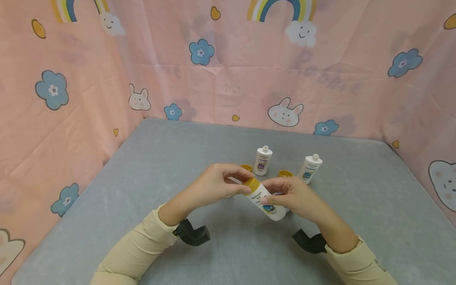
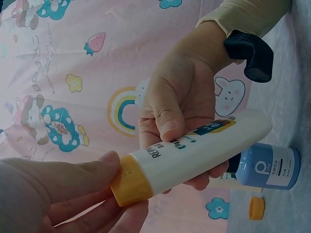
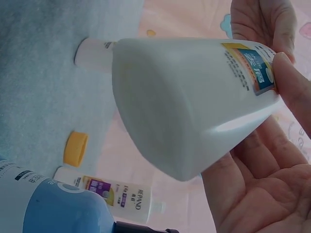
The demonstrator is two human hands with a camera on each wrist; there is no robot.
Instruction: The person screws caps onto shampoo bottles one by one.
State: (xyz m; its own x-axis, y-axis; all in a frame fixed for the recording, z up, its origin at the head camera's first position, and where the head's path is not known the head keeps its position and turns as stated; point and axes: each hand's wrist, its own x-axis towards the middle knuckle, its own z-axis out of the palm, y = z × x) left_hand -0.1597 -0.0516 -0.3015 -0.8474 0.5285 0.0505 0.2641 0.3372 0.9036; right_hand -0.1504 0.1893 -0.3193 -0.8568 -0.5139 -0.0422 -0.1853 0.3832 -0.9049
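Observation:
A white lotion bottle [image 1: 268, 206] with a yellow cap [image 1: 252, 185] is held tilted above the table, its cap end up and to the left. My left hand [image 1: 215, 183] pinches the cap between thumb and fingers. Around the bottle's body, my right hand [image 1: 297, 194] has its thumb on the label side and its fingers behind. In the left wrist view the cap [image 2: 130, 180] sits on the bottle's end. The bottle's broad base [image 3: 150, 107] faces the right wrist camera. Two white bottles without caps, one with a purple label [image 1: 263, 161] and one with a blue label [image 1: 310, 169], stand beyond my hands.
Loose yellow caps [image 1: 285, 174] lie near the standing bottles, partly hidden by my hands in the head view. A blue bottle [image 2: 269, 167] with a black top stands close by. Pink patterned cloth [image 1: 228, 79] rises behind the grey table [image 1: 171, 158].

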